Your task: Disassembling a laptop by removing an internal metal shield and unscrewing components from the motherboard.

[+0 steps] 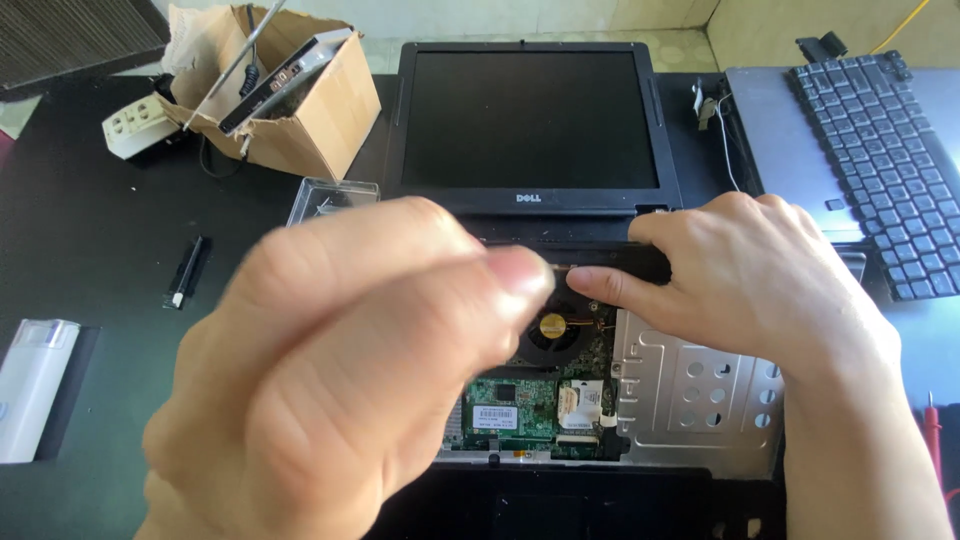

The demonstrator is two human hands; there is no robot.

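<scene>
An opened black laptop [530,130] lies on the dark table with its keyboard taken off, so the green circuit board [520,405], a round fan [553,328] and a silver metal plate [690,395] show. My left hand [340,380] is close to the camera and blurred, fingers curled with thumb against fingertips; I cannot see anything in it. My right hand [750,280] rests on the black strip [600,262] just below the screen hinge, fingers pressing on it.
The detached keyboard [880,160] lies on a second grey laptop at the right. A torn cardboard box [300,110] with a drive and tools stands at back left, beside a white power strip [135,125]. A clear plastic case [330,195], a small black tool [185,272] and a white device [35,385] lie left.
</scene>
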